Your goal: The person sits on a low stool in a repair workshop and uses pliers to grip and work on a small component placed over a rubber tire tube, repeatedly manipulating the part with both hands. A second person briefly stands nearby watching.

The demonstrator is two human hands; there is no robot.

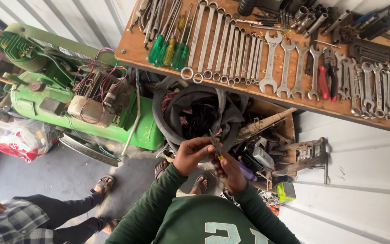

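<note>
- A green metal machine point(46, 86), boxy and smooth-painted with a ribbed round housing at its far end, is sitting on the grey floor at the left; a dusty motor wrapped in red and blue wires is resting on top of it.
- A plywood worktop point(134, 49) is running across the top of the view, its bare grain showing between the tools.
- A row of polished steel wrenches point(224, 47), long and slim with ring ends, is lying side by side on the worktop, with broader open-ended spanners to their right.
- Green and yellow translucent-handled screwdrivers point(168, 49) are lying just beside the wrenches on the left.
- A black rubber tyre tube point(190, 106), limp and folded in a loop, is sagging below the worktop edge, directly beyond the hands.
- A crinkled white and red plastic bag point(16, 138) is lying on the floor by the machine.
- Another person's legs in dark trousers and sandals point(102, 184) are stretching in from the lower left.
- The left hand point(192, 153), coming out of a green knitted sleeve, is closing its fingers around the upper end of a small thin tool point(216, 147), dark-bladed with a touch of yellow at the grip.
- The right hand point(231, 171) is clenching around the lower part of that tool, which is being held upright between both hands, in front of the chest and above the floor.
</note>
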